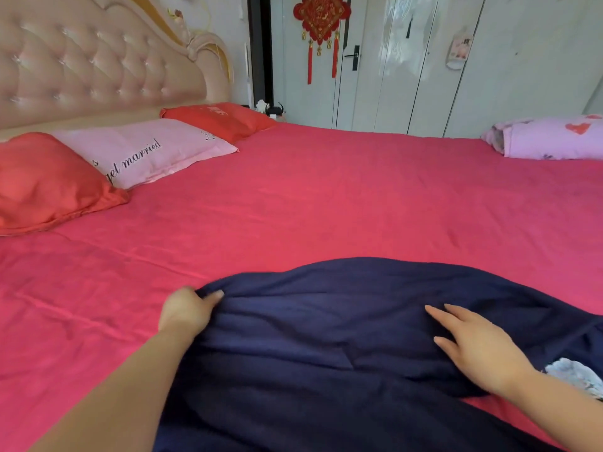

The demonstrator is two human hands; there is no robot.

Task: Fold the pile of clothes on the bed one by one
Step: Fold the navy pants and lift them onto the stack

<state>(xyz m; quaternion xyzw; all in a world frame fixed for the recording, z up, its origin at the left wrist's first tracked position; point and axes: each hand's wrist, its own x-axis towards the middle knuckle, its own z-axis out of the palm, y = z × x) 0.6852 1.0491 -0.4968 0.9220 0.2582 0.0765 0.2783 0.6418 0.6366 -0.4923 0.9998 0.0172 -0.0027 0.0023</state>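
At the frame's bottom centre, we pinch the navy garment point(342, 337) at its left edge with our left hand point(187, 309) while our right hand point(479, 347) rests flat-fingered, likely anchoring it on the pink bed sheet point(326, 197).

navy garment point(326, 353) cropped below, left hand point(187, 309) fingers hidden under it (thumb shows), floral cloth point(579, 378) cropped
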